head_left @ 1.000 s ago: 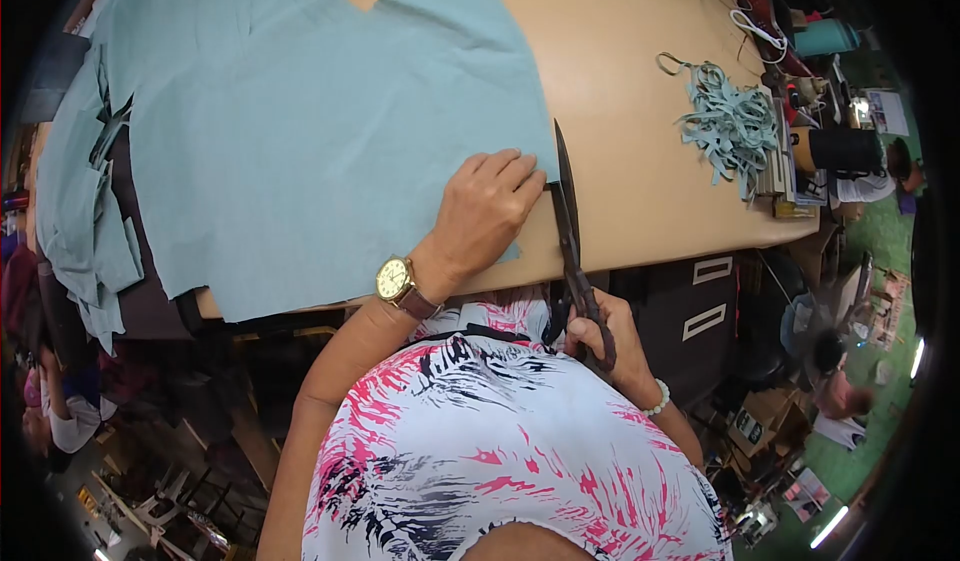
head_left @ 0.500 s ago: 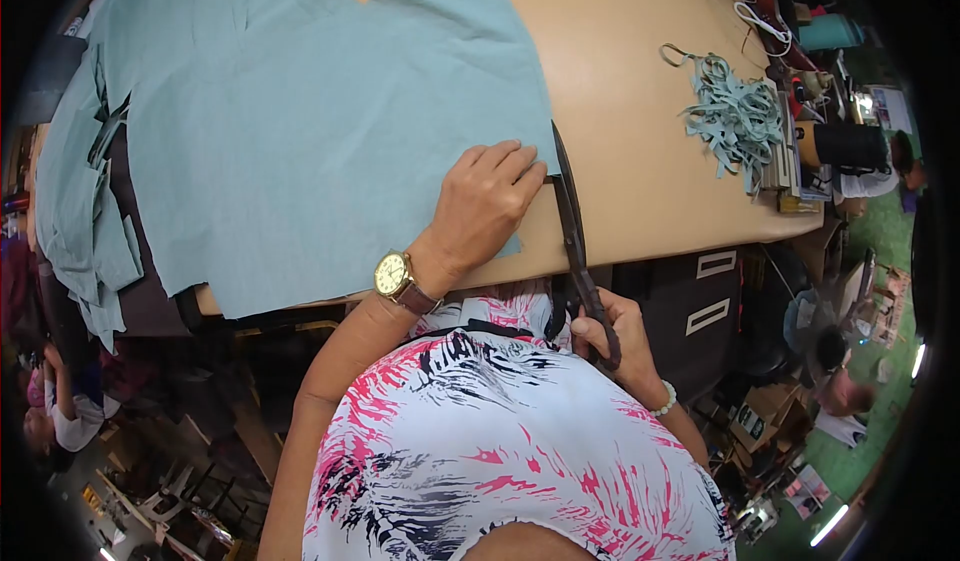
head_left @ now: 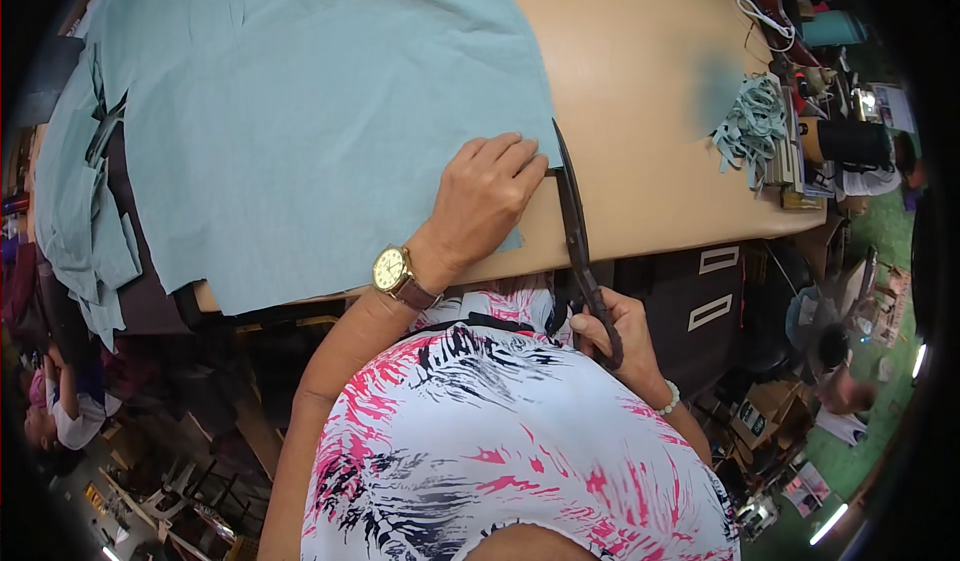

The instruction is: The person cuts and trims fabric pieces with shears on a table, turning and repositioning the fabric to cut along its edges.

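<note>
Holding the scissors [head_left: 573, 221] at their handles, your right hand [head_left: 628, 336] sits just off the near edge of the bench [head_left: 650, 171], close to your body, fingers closed around the loops. The long axis runs from near to far: handles by you, tips away, leaning slightly left as it goes. And there's the relation that counts: the blades lie along the right edge of the teal cloth [head_left: 300, 141], right where its corner meets them, tips reaching the border. How far they're parted, you can't tell from here.

Your left hand [head_left: 490, 196] is the nearer one to that corner, laid over the cloth palm down, fingers pointing far and right, fingertips just left of the blades. Whether those fingers pinch the fabric or simply press it, the view doesn't show; pressing looks likelier. So the blades come in from the near side, the fingers from the left, and the cloth's border runs between them, with little room to spare at the fingertips.

The cloth itself spreads far and left across the bench. Over to the right, well apart from both hands, sits a tangled heap of teal strips [head_left: 750, 129].
</note>
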The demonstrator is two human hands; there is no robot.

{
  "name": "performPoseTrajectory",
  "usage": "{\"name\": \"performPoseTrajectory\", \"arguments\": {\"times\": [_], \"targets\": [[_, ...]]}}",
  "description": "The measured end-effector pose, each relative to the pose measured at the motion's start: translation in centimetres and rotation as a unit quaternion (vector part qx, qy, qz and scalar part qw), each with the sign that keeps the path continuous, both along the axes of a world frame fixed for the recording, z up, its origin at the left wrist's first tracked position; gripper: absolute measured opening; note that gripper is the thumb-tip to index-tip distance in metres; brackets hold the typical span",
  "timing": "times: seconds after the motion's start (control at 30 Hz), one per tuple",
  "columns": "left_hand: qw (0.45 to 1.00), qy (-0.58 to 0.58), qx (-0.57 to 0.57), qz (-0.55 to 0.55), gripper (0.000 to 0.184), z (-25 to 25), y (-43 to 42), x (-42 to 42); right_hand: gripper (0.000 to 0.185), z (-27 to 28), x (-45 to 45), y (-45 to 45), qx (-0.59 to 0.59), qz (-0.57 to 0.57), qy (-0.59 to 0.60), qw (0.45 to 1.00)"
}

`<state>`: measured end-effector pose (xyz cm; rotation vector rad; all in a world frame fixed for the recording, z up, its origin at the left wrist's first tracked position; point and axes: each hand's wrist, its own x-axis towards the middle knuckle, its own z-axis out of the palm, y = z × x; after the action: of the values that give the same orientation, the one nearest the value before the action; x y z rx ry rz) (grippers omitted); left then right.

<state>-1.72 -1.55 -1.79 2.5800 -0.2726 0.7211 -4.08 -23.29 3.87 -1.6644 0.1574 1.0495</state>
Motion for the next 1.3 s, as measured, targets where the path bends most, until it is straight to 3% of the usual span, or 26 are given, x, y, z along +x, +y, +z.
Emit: {"name": "performPoseTrajectory", "arguments": {"times": [0.17, 0.53, 1.3], "targets": [[0.999, -0.012, 0.031, 0.040, 0.025, 0.4, -0.3, 0.7, 0.025, 0.0, 0.1, -0.3, -0.007, 0.018, -0.007, 1.000], [0.999, 0.028, 0.022, -0.003, 0.026, 0.2, -0.5, -0.2, 0.023, -0.5, 0.9, 0.0, 0.070, 0.010, -0.013, 0.997], [1.000, 0.026, 0.005, -0.011, 0.028, -0.1, -0.8, -0.8, 0.022, -1.0, 0.6, 0.6, 0.060, 0.000, -0.012, 0.998]]}}
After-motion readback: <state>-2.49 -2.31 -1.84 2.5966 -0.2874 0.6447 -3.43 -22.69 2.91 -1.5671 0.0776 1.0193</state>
